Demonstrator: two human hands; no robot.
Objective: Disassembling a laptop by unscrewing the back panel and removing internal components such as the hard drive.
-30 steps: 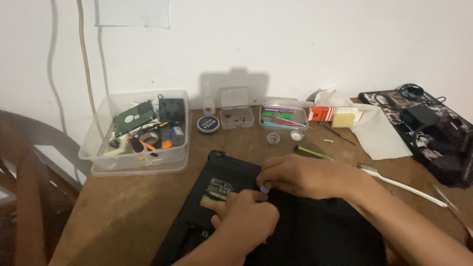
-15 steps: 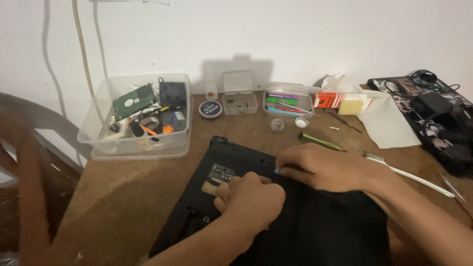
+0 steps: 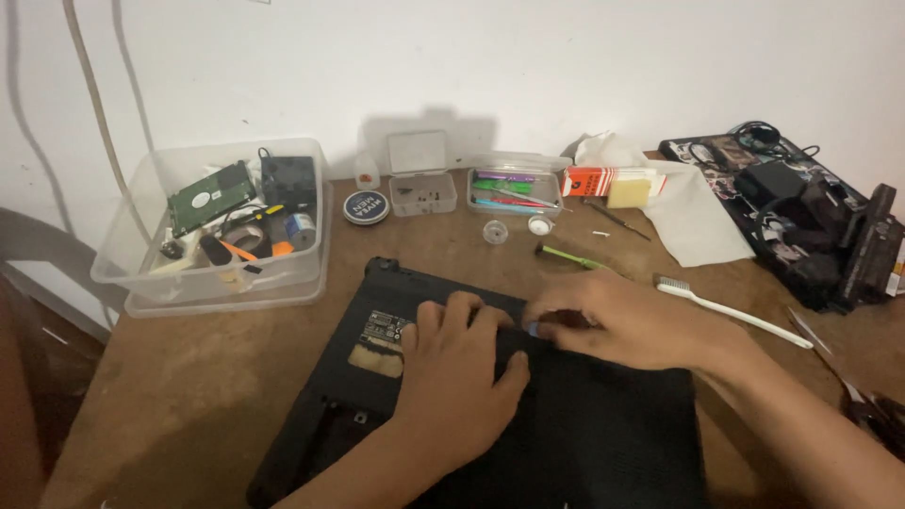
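We are pressing our left hand (image 3: 462, 372) flat, fingers spread and gripping nothing, on the underside of the black upturned laptop (image 3: 396, 377) that is lying at the near middle of the brown wooden table (image 3: 189, 396). Our right hand (image 3: 617, 320) is resting just right of the left one on the same laptop, fingertips pinched narrowly at a spot on the base; whether they are holding a small part we cannot tell. We are judging this as the loosening stage of working on the laptop's bottom panel, so the next move is calling for steady downward pressure from the left while the right works at that spot. Beyond the laptop's far-left corner a clear plastic bin (image 3: 132, 273) of loose parts is sitting near, and a white toothbrush (image 3: 731, 308) is lying just past the right wrist. Bare table is showing to the laptop's left, giving room to slide that way; the right side is looking crowded with dark gear (image 3: 801, 226).
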